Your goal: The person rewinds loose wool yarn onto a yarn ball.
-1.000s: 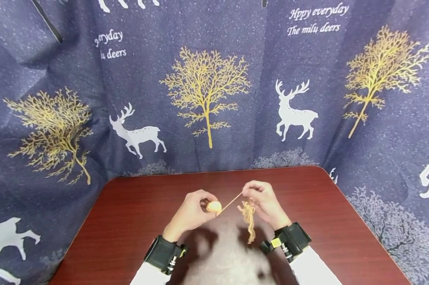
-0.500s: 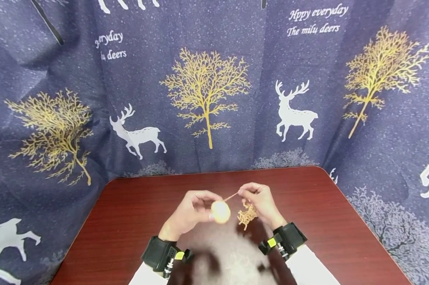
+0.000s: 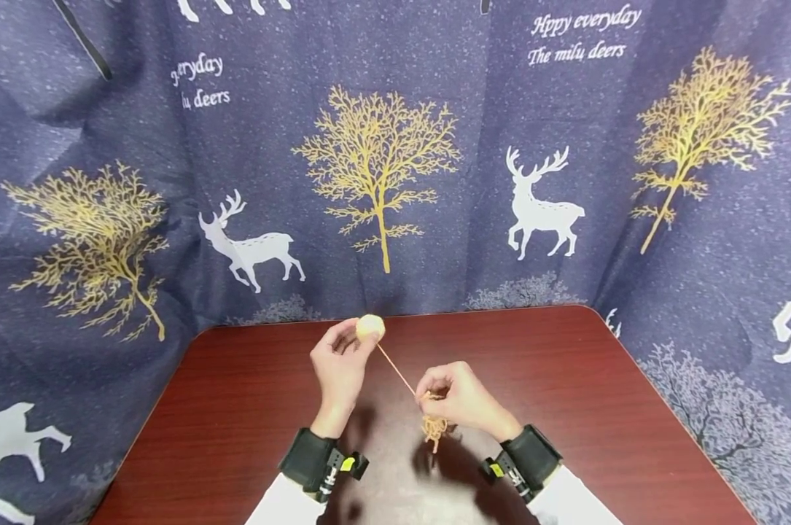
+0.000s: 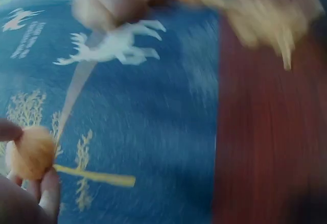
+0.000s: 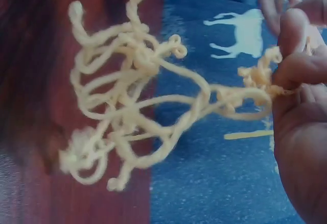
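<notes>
A small pale-yellow ball of yarn (image 3: 370, 327) sits between the thumb and fingers of my left hand (image 3: 338, 373), held up near the table's far edge. In the left wrist view the yarn ball (image 4: 33, 153) looks round and peach-coloured. From it a taut strand of yarn (image 3: 396, 368) slants down to my right hand (image 3: 466, 402), which pinches it closer to me. Below the right fingers dangles a loose tangle of yarn (image 3: 434, 427). In the right wrist view this yarn tangle (image 5: 135, 106) shows several loops and knots.
Both hands are above a reddish-brown table (image 3: 238, 408) with rounded far corners. A dark blue curtain (image 3: 408, 219) printed with white deer and golden trees hangs behind and beside it. A glare patch (image 3: 408, 488) lies on the near table surface.
My left hand has moved away from me and a little left with the yarn ball. My right hand has come nearer and left. The strand between them is longer than half a second ago.
</notes>
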Demonstrator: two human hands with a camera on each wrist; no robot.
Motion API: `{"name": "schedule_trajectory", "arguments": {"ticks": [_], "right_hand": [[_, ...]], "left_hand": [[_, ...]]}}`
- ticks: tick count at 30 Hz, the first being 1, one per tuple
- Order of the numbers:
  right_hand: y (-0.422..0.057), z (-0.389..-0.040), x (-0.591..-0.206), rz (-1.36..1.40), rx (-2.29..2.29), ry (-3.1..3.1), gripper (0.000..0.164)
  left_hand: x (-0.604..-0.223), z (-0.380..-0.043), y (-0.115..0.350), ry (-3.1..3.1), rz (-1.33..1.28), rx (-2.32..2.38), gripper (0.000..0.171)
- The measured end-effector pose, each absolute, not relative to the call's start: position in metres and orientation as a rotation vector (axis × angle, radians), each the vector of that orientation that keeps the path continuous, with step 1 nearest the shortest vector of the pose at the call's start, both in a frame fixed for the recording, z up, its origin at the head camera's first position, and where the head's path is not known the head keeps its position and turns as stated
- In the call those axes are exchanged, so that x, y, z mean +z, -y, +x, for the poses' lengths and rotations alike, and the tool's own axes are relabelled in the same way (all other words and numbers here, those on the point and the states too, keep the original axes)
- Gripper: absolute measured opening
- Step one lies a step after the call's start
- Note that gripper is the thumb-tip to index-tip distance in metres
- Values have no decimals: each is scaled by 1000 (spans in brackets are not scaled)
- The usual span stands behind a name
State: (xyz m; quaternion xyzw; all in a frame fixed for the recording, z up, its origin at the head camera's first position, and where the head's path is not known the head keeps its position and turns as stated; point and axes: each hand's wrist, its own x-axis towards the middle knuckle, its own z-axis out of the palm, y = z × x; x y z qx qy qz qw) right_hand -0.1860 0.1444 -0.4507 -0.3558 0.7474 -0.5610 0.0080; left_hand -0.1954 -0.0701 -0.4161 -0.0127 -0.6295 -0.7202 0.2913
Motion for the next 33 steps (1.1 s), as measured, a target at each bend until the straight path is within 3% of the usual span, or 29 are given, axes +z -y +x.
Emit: {"name": "schedule_trajectory", "arguments": {"ticks": [4, 8, 15, 19, 22, 27, 33], "right_hand": [[-154, -188, -439, -1144, -1901, -2173, 18], [-166, -194, -429, -1033, -2115, -2081, 17], [-177, -207, -429, -806, -2519, -1534, 23], [-177, -213, -439, -704, -2606, -1404, 17], [-173, -215, -446, -583, -2606, -1508, 16], [-161, -214, -453, -411, -2419, -1896, 7], [-147, -206, -460, -596, -1999, -2273, 7]], "left_hand": [[-428, -194, 81, 2015, -202, -1477, 38], [-430, -189, 90, 2308, -414, -1348, 38], [-420, -182, 100, 2692, -990, -1650, 30], [-413, -178, 102, 2549, -1433, -2003, 32], [-406, -175, 100, 2251, -1620, -2319, 37], [-400, -174, 91, 1742, -1449, -2583, 34], [-397, -178, 77, 1390, -733, -2694, 35]]}}
